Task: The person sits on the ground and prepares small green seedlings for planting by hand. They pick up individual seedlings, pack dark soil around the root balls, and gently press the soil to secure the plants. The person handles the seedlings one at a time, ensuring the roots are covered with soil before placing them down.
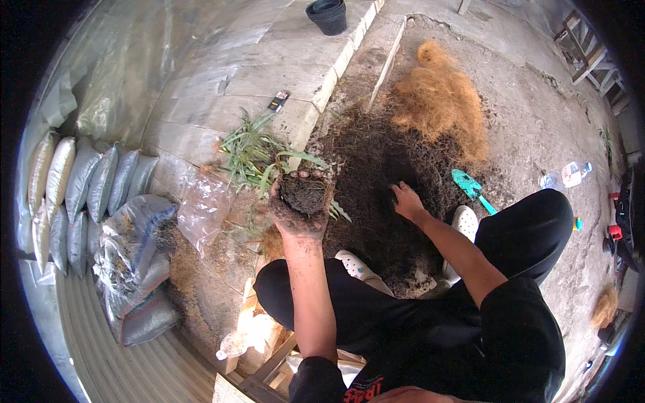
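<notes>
My left hand (pixel 293 224) is palm up, its dirty fingers cupped around a dark, rooty soil clump (pixel 304 195). Long green leaves (pixel 304 158) show just past its fingertips; whether they grow from this clump I cannot tell. Lower and to the right, my right hand (pixel 407 201) reaches to the heap of dark soil (pixel 366 221) on the ground. Its fingers and thumb look apart, with the tips at the soil and partly lost against it. More uprooted leafy plants (pixel 250 151) lie left of my left hand.
Brown fibre (pixel 440 101) is piled beyond the soil, with a turquoise trowel (pixel 474 190) at its right. Filled bags (pixel 80 178) line the left side near a clear plastic sheet (pixel 201 208). Black pots (pixel 327 17) stand far off; a plastic bottle (pixel 568 174) lies right.
</notes>
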### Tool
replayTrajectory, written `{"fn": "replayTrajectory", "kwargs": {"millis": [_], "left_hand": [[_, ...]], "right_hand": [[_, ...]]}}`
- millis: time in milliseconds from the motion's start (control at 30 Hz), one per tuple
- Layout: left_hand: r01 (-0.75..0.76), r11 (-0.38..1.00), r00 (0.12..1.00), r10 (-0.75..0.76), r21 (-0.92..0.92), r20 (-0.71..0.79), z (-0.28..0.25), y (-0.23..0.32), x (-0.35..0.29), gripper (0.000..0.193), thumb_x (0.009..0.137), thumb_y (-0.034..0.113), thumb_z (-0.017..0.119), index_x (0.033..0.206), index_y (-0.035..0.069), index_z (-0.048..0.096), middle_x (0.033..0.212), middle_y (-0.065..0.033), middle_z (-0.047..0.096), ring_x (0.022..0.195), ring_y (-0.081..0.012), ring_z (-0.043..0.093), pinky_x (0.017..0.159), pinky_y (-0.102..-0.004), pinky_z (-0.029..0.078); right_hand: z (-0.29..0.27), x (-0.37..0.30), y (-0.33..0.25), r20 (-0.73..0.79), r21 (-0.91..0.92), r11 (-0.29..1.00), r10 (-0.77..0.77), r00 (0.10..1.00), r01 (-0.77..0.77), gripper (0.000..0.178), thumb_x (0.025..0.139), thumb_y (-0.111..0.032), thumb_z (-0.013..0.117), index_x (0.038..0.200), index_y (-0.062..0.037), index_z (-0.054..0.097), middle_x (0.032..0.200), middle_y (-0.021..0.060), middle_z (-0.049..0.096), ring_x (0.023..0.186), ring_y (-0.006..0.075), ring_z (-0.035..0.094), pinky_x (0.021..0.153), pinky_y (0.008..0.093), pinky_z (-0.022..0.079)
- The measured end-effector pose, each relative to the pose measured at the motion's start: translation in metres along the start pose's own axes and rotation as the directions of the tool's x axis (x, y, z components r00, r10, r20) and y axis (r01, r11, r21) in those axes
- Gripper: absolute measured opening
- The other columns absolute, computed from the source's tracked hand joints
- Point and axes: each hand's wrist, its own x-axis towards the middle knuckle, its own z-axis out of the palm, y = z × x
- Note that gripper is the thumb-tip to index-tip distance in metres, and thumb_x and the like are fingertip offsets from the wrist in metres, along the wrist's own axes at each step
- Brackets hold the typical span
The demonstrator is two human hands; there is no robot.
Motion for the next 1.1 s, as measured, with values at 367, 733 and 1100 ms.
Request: {"fn": "replayTrajectory", "kwargs": {"millis": [367, 733, 1100], "left_hand": [[0.02, 1.0, 0.999, -0.021, 0.022, 0.038, -0.006, 0.006, 0.0, 0.029, 0.085, 0.035, 0.055, 0.097, 0.01, 0.064, 0.09, -0.0076, 0.065, 0.092, -0.0291, 0.062, 0.085, -0.0442, 0.051], [0.016, 0.998, 0.999, -0.018, 0.068, 0.032, -0.015, 0.001, 0.01, 0.03, 0.082, 0.039, 0.06, 0.096, 0.013, 0.065, 0.094, -0.0061, 0.065, 0.096, -0.0293, 0.06, 0.084, -0.0466, 0.052], [0.017, 0.999, 1.0, -0.017, 0.036, 0.001, 0.0, -0.009, 0.009, 0.029, 0.087, 0.033, 0.052, 0.096, 0.009, 0.064, 0.09, -0.0078, 0.065, 0.093, -0.0311, 0.06, 0.082, -0.0462, 0.051]], "right_hand": [[0.006, 0.027, -0.01, 0.42, -0.019, 1.0, -0.005, 0.907, 0.015, 0.084, 0.092, -0.024, 0.051, 0.15, -0.015, -0.007, 0.155, 0.0214, -0.001, 0.143, 0.0397, 0.005, 0.114, 0.0508, 0.024], [0.016, 0.008, 0.012, 0.349, -0.031, 0.995, -0.075, 0.934, 0.091, 0.068, 0.093, -0.026, 0.052, 0.148, -0.005, 0.018, 0.148, 0.024, 0.025, 0.137, 0.0417, 0.025, 0.111, 0.0507, 0.029], [0.033, -0.04, 0.008, 0.042, 0.056, 0.997, -0.051, 0.998, 0.049, 0.046, 0.091, -0.019, 0.059, 0.131, -0.0001, 0.045, 0.13, 0.024, 0.048, 0.125, 0.0413, 0.043, 0.106, 0.0492, 0.036]]}}
